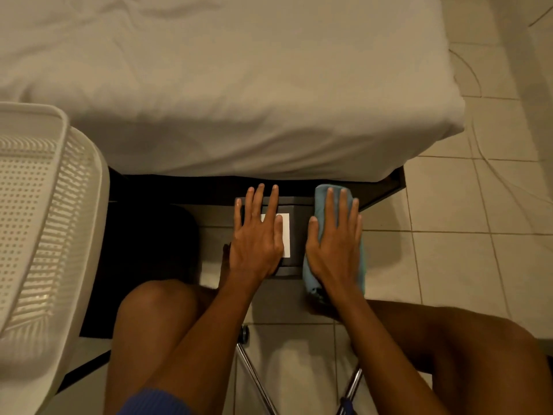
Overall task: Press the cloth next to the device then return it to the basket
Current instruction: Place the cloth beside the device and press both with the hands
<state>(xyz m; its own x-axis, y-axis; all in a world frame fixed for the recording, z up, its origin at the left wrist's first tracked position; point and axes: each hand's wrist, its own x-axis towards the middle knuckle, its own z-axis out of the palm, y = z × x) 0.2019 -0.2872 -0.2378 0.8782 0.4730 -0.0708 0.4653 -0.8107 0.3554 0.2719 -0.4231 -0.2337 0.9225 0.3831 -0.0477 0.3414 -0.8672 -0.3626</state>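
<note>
A folded light-blue cloth (320, 199) lies on the floor to the right of a dark box-shaped device (296, 235) with a white label. My right hand (335, 244) lies flat on top of the cloth, fingers spread, and covers most of it. My left hand (257, 235) rests flat on the device's top, over part of the label. A white perforated basket (45, 223) stands at the left edge of the view, well apart from both hands.
A bed with a pale sheet (239, 100) fills the top of the view, its dark frame just beyond the device. My bare knees and metal chair legs (254, 375) are below the hands. Tiled floor (463, 250) extends to the right.
</note>
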